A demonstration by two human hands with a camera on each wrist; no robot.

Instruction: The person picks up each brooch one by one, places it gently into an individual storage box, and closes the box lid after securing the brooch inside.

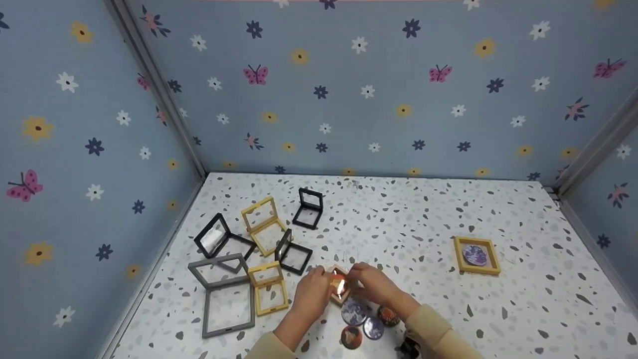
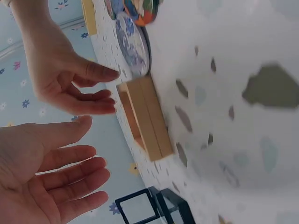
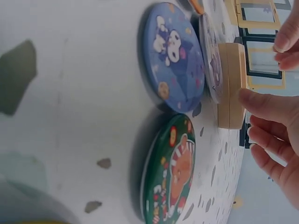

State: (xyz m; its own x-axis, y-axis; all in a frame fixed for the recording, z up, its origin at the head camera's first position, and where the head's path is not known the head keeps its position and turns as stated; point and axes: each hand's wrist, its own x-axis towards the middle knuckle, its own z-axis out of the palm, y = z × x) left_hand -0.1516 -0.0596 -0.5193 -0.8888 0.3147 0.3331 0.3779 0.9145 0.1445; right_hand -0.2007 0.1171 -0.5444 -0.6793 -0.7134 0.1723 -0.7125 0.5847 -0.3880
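A small light wood-coloured box frame [image 1: 343, 298] lies on the table between the two hands. Inside it, in the head view, shows a shiny red-orange round piece [image 1: 339, 284] with glare on it. My left hand [image 1: 311, 294] is beside the frame's left side; in the left wrist view its fingers [image 2: 79, 177] are loosely spread, apart from the frame and holding nothing. My right hand [image 1: 376, 285] is at the other side, its thumb [image 3: 261, 103] at the frame's edge and its fingers loosely bent. Round picture badges, one blue [image 3: 175, 60] and one green [image 3: 170, 172], lie nearby.
Left of the hands stand several opened frames: grey [image 1: 204, 304], yellow [image 1: 256, 294] and black [image 1: 299, 269]. On the right lies a yellow frame [image 1: 481, 270] holding a purple badge [image 1: 474, 255]. Flowered blue panels [image 1: 344, 109] enclose the table. A black object [image 1: 409, 347] lies under the right sleeve.
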